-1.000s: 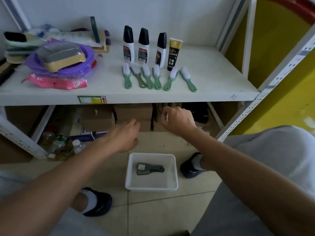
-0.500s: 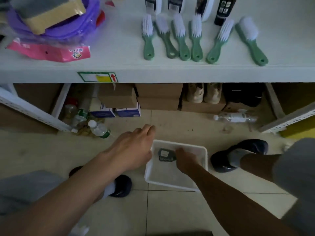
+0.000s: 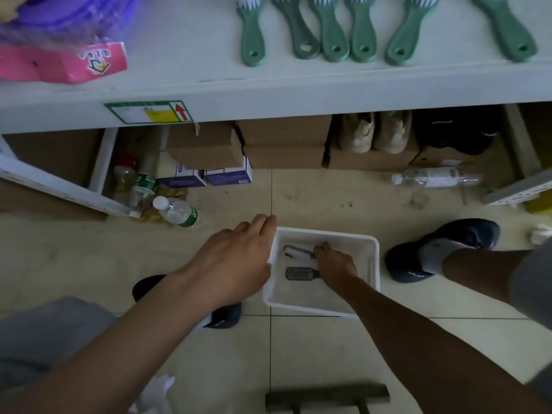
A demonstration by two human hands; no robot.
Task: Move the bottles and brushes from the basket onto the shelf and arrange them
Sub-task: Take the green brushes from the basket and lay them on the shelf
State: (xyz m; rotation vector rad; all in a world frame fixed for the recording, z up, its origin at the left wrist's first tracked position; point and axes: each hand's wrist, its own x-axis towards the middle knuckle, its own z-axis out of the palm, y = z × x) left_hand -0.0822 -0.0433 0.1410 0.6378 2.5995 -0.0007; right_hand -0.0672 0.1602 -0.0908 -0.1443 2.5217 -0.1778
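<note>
Ok so picture a clock with the white basket (image 3: 375,264) in the middle and 12 pointing at the shelf. Closest in, down at 6, there's a dark bar-shaped thing (image 3: 325,395) on the floor tiles, too cut off to say what it is. Both bare forearms come in from 7 and 5. The right hand (image 3: 336,265) is down inside the basket, fingers curled round the handle of a white-bristled brush (image 3: 298,251). Just beside that, on the 6 side, a dark brush (image 3: 300,273) lies on the basket bottom. Its handle end goes under the same hand, so I can't tell if it's gripped too. The left hand (image 3: 236,258) holds nothing, fingers straight and together, at 9 by the basket's rim, and I honestly can't tell whether it touches it. A dark shoe (image 3: 442,249) with a grey sock stands at 3, and the other shoe (image 3: 222,316) peeks out under the left forearm around 8. Further out, a water bottle (image 3: 179,212) with a green label lies at 10 and a clear bottle (image 3: 436,176) lies on its side at 2. Past those, under the shelf at 12, are cardboard boxes (image 3: 283,141), with beige shoes (image 3: 376,135) on one at 1. Up on the shelf (image 3: 185,55), six green brushes (image 3: 330,37) lie in a row at 12 to 1, handles toward the camera. A pink packet (image 3: 59,62) and a purple tub (image 3: 53,16) are off at 10.
</note>
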